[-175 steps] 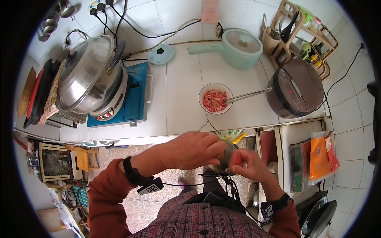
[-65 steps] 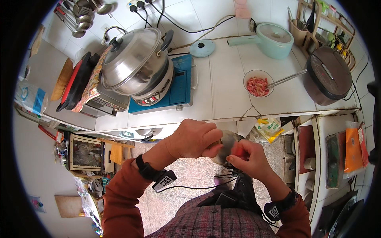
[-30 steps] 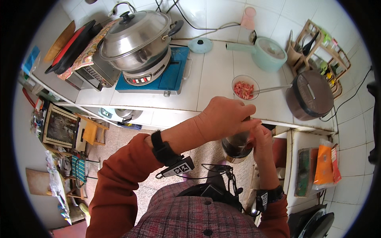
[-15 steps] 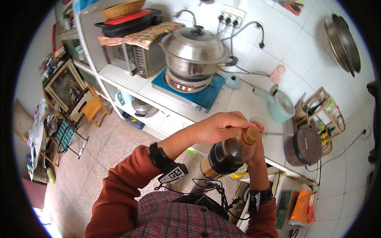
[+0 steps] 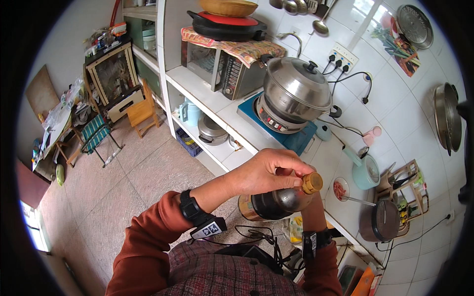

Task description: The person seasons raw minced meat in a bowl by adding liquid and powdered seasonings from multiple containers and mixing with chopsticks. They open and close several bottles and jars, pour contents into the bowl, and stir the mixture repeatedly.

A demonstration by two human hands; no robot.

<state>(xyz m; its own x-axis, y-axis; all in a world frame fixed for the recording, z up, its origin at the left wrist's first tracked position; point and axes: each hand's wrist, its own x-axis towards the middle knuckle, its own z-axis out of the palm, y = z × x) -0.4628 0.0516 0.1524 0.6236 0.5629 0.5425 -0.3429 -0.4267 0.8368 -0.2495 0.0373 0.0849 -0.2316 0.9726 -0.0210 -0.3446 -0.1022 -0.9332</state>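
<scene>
Glossy bottle (image 5: pixel 271 205) — glass or plastic, hard to tell; shiny metal pot (image 5: pixel 296 88); wooden chair (image 5: pixel 141 114).

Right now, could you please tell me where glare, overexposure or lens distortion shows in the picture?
In the head view, the pot lid and the bottle carry shiny highlights; in that head view, a bright patch at the left edge looks washed out; the head view's fisheye image ends in black, curved borders.
</scene>
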